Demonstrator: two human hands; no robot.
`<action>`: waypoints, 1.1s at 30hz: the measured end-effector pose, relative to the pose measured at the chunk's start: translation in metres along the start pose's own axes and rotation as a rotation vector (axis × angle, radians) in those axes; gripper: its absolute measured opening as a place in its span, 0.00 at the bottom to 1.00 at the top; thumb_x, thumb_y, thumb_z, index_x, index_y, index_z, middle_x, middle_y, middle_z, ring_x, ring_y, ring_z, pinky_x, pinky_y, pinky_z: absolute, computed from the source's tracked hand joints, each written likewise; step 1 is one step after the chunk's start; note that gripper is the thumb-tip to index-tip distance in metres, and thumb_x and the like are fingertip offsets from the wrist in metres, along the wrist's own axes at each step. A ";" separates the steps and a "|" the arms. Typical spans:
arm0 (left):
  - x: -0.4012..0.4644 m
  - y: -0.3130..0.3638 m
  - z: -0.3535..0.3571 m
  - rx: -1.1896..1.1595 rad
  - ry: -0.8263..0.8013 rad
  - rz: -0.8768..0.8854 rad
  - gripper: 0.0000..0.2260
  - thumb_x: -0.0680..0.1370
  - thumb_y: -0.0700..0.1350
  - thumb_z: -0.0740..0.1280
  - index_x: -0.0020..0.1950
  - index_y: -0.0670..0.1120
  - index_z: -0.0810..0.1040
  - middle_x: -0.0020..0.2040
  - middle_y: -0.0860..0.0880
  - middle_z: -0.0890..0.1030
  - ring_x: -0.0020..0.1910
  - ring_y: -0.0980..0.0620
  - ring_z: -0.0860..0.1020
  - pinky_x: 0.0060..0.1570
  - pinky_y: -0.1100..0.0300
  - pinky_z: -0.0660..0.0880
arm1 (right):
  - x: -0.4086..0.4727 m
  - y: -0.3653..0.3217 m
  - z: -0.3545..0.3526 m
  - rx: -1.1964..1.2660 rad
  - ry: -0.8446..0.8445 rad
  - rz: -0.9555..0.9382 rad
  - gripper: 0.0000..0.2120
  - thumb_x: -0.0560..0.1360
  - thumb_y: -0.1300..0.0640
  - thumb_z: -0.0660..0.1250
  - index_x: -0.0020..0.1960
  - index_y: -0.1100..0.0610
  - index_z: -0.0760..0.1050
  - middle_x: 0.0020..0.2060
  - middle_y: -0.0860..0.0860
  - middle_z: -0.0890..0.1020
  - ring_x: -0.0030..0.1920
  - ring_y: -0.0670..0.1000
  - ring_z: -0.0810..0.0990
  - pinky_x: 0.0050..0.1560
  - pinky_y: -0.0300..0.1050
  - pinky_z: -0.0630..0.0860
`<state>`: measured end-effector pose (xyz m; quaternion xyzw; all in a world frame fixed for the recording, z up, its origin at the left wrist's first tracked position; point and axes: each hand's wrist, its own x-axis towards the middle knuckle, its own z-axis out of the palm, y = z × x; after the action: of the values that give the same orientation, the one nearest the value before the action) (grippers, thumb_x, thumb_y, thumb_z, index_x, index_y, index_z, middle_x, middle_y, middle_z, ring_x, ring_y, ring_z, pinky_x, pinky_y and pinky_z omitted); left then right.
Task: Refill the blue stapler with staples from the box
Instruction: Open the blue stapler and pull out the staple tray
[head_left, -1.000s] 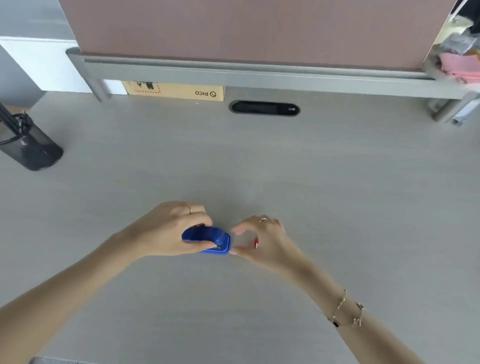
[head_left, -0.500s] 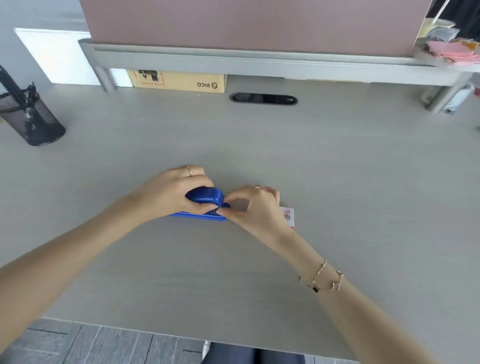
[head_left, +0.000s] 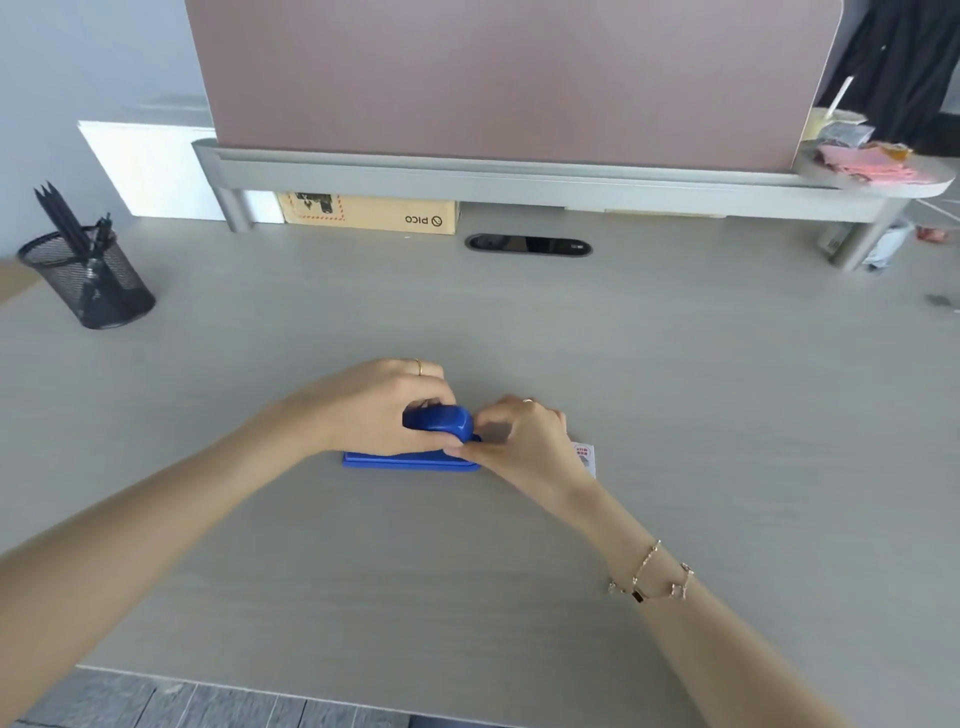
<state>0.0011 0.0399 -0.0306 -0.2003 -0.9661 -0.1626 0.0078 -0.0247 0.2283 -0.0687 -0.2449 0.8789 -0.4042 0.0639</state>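
The blue stapler (head_left: 439, 422) lies flat on the grey desk in the middle of the view, its base along the desk and its front end pointing right. My left hand (head_left: 374, 408) wraps over its top from the left. My right hand (head_left: 519, 436) meets the stapler's front end, thumb and forefinger pinched at the tip. A small white staple box (head_left: 584, 457) with red print lies just right of my right hand, mostly hidden behind it. Whether my right fingers hold any staples is hidden.
A black mesh pen cup (head_left: 88, 280) stands at the far left. At the back runs a grey monitor shelf (head_left: 519, 179) with a cardboard box (head_left: 369, 213) under it and a cable slot (head_left: 527, 244) in the desk. The desk's near edge (head_left: 260, 686) is low in view.
My right hand has closed in on the stapler's front end and pinches there. The view has tilted, so the hands sit higher in the frame and the staple box shows.
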 end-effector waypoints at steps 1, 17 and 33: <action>0.001 0.000 -0.001 0.007 -0.014 0.005 0.18 0.69 0.65 0.64 0.47 0.53 0.79 0.37 0.59 0.72 0.39 0.62 0.71 0.37 0.69 0.67 | 0.000 0.000 -0.001 0.019 -0.003 0.001 0.10 0.67 0.45 0.72 0.39 0.52 0.80 0.40 0.50 0.82 0.49 0.50 0.74 0.54 0.46 0.61; 0.011 0.011 -0.016 0.188 -0.154 0.043 0.09 0.74 0.56 0.66 0.46 0.51 0.75 0.38 0.58 0.69 0.37 0.63 0.70 0.33 0.68 0.64 | -0.005 -0.002 -0.002 0.035 0.003 0.000 0.12 0.68 0.47 0.72 0.41 0.56 0.81 0.41 0.52 0.83 0.46 0.43 0.71 0.56 0.45 0.60; -0.009 0.014 -0.033 0.087 -0.034 -0.008 0.08 0.77 0.54 0.65 0.54 0.53 0.75 0.43 0.57 0.72 0.39 0.57 0.72 0.39 0.63 0.68 | -0.007 -0.006 0.002 -0.037 0.056 -0.013 0.05 0.70 0.48 0.69 0.45 0.42 0.81 0.42 0.44 0.82 0.53 0.47 0.72 0.55 0.45 0.60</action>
<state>0.0127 0.0381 0.0046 -0.1986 -0.9731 -0.1170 -0.0005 -0.0157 0.2264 -0.0662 -0.2403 0.8862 -0.3948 0.0319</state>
